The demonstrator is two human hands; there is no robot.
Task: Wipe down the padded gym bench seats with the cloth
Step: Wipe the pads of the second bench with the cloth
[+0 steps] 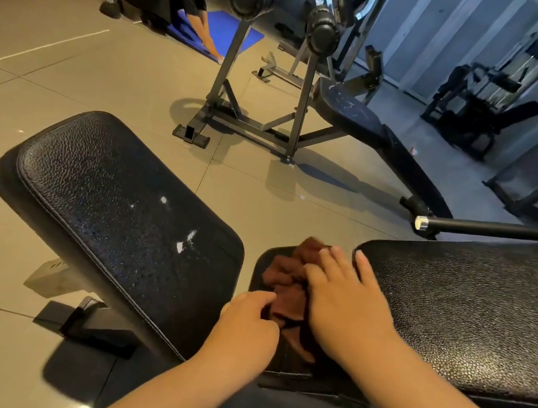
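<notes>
Left hand (249,322) pinches brown cloth (287,275) near edge; right hand (346,304) pressed flat on top, fingers extended.

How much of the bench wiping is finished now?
Nothing looks surely finished. In hand: the left hand pinches and the right hand presses the cloth on the small middle pad. Left to do: the left pad, with white marks on it, and probably the right pad.

Cloth (286,277) partly hidden under R hand (346,309).
</notes>
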